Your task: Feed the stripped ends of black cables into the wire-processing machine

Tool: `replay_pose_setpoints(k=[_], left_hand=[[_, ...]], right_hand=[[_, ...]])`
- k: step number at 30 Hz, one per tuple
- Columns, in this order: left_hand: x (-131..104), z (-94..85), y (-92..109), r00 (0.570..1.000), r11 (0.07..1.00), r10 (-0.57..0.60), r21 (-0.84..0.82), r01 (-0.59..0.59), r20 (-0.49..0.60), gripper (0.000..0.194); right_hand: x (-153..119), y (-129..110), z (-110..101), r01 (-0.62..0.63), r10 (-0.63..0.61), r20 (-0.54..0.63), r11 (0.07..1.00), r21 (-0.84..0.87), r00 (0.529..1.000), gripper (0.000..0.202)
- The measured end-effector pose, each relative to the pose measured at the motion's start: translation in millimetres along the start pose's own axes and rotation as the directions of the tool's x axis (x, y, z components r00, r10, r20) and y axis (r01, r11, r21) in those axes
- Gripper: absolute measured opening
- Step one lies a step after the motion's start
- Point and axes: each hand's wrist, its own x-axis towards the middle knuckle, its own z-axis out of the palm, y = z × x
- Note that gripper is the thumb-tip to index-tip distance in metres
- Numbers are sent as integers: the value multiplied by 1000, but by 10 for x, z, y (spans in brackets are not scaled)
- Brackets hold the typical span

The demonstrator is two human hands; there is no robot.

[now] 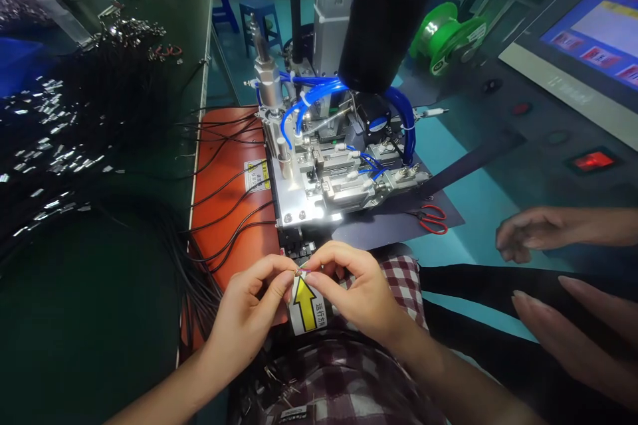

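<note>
My left hand (256, 302) is closed in a pinch, thumb against forefinger, on thin coloured wires (302, 271). From the other side my right hand (351, 285) pinches the same wires, its fingertips almost touching the left ones. Most of the wires' length is hidden by my fingers. Just below lies a white label with a yellow arrow (306, 305). Directly beyond my fingertips stands the front of a metal bench machine (299, 192) with blue air hoses (319, 89). Black cables (234, 232) run into its left side across an orange-red surface (214, 172).
Bundles of black cables (124, 80) cover the dark table at left. Red-handled scissors (432, 218) lie right of the machine, below a green spool (443, 36). A control screen (598, 33) stands at upper right. Another person's hand (528, 232) and fingers (558, 325) reach in from the right.
</note>
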Motion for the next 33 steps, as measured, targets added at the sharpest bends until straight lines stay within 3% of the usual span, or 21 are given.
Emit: replay_pose_setpoints(k=[6,11,13,16,19,27,33], left_hand=[[1,-45,47,990,986,-99,-125,111,100,25],[45,-82,29,970,946,-130,-269,184,206,26],[58,-92,9,965,924,-130,-325,202,229,25],[75,-98,-12,955,896,-146,-375,238,258,26],[84,-90,-9,960,907,-162,-349,237,230,26],[31,-20,84,984,947,-154,-269,174,93,22],[2,5,54,986,949,-164,-272,159,4,22]], right_hand=[[34,37,34,58,-55,-50,997,59,997,6],[-4,24,150,-127,140,-35,960,250,990,7],[-43,-2,208,-141,162,-68,959,247,984,9],[-93,-27,270,-69,90,-142,987,146,986,13],[-111,-19,283,-46,61,-161,994,98,985,15],[-113,-60,214,-163,187,-128,971,175,974,16],[-114,-77,245,-270,303,-17,870,412,953,17]])
